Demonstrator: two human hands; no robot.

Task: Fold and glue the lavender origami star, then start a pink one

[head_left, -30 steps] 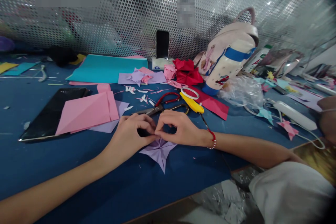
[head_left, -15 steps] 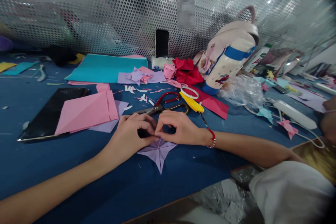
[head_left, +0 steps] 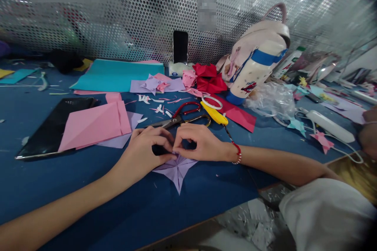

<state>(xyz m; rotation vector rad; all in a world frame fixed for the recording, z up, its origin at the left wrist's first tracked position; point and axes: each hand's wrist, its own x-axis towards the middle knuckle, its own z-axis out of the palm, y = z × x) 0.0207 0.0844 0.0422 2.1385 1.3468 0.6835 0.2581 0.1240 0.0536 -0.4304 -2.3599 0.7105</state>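
Observation:
A purple folded paper star (head_left: 177, 172) lies on the blue table, its creased points spread toward me. My left hand (head_left: 150, 147) pinches its far part between thumb and fingers. Against those fingertips, my right hand (head_left: 202, 143) pinches the same part, thumb and forefinger making a ring. The fingers hide the star's upper points. Just beyond my hands lie scissors (head_left: 176, 119) with red-wrapped handles and a yellow cutter (head_left: 214, 113). Pink folded paper (head_left: 96, 123) rests to the left, partly over a black tablet-like object (head_left: 48, 131).
Turquoise paper (head_left: 120, 74), red folded paper (head_left: 209, 78) and an upright phone (head_left: 180, 47) stand or lie along the back. A white and blue bottle (head_left: 255, 72) leans by a pale bag (head_left: 262, 31). Paper scraps (head_left: 159, 108) are scattered mid-table. At the right edge is another person's hand (head_left: 369, 137).
The view has shifted slightly. Both hands stay pinched at the purple star's far part, with hardly any movement.

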